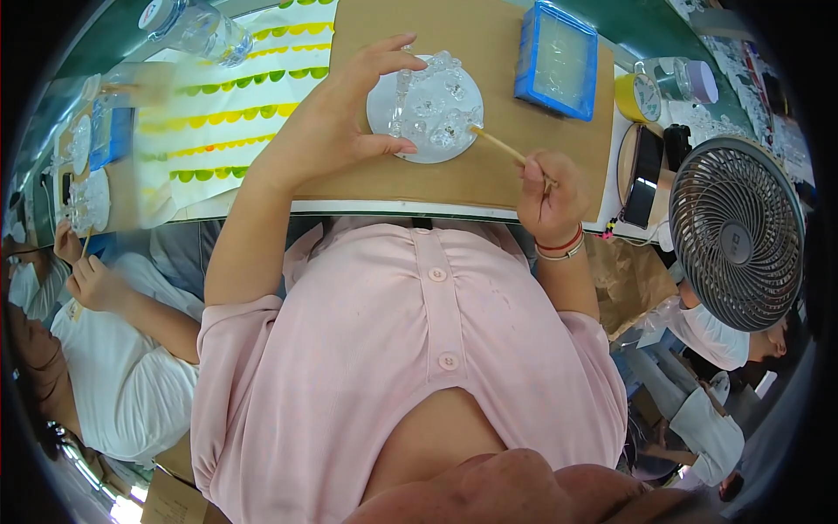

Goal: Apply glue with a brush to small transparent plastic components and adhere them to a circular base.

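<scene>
My left hand (353, 109) reaches over a round white disc (465, 85) on a brown board. Its thumb and forefinger are at opposite ends of a clear rod-shaped piece (401, 98), which spans the gap between them. Several clear, lumpy pieces (447, 131) sit on the disc, some with small dark spots. In my right hand (553, 194) is a thin wooden stick (502, 145), closed in the fingers and slanting up to the left. The stick's tip meets the clear pieces at the disc's right side; exact contact is hard to tell.
Right of the disc stand a blue-rimmed tray (524, 65), a yellow tub (630, 98), a clear jar (668, 79), a phone (644, 179) and a fan (738, 236). A sheet with green and yellow scallops (231, 131) and a bottle (205, 33) lie left. A co-worker (122, 349) sits leftward.
</scene>
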{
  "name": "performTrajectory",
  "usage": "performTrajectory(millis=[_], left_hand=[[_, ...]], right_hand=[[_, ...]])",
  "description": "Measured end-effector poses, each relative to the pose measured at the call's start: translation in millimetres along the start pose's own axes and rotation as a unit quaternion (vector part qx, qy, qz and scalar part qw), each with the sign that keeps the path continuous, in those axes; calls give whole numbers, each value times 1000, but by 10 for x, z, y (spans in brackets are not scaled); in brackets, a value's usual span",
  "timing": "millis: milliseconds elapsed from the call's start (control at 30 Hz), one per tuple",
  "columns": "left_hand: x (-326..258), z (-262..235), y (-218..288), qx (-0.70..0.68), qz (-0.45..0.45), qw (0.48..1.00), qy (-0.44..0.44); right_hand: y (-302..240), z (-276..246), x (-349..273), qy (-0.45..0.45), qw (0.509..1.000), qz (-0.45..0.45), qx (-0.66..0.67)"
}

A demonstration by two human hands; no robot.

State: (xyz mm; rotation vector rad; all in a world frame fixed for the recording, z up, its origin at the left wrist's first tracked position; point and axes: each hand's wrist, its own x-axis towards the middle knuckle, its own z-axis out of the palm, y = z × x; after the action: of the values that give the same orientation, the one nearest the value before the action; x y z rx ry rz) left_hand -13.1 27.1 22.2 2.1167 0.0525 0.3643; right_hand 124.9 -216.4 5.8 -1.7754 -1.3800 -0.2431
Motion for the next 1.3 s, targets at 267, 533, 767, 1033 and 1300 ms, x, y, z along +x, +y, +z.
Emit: performTrajectory(millis=[267, 533, 767, 1033, 1300], left_hand=[[-78, 191, 63, 43, 0, 995, 90], [-111, 374, 57, 63, 1, 986, 153], [-113, 405, 82, 75, 8, 984, 164], [-114, 520, 64, 101, 20, 974, 200], [-99, 551, 57, 125, 20, 968, 216]], right_hand=[[71, 9, -31, 6, 1000, 6, 4], [-58, 7, -96, -3, 999, -5, 35], [-156, 86, -52, -25, 997, -56, 42], [-128, 58, -49, -28, 997, -24, 74], [-63, 12, -71, 5, 1000, -15, 26]])
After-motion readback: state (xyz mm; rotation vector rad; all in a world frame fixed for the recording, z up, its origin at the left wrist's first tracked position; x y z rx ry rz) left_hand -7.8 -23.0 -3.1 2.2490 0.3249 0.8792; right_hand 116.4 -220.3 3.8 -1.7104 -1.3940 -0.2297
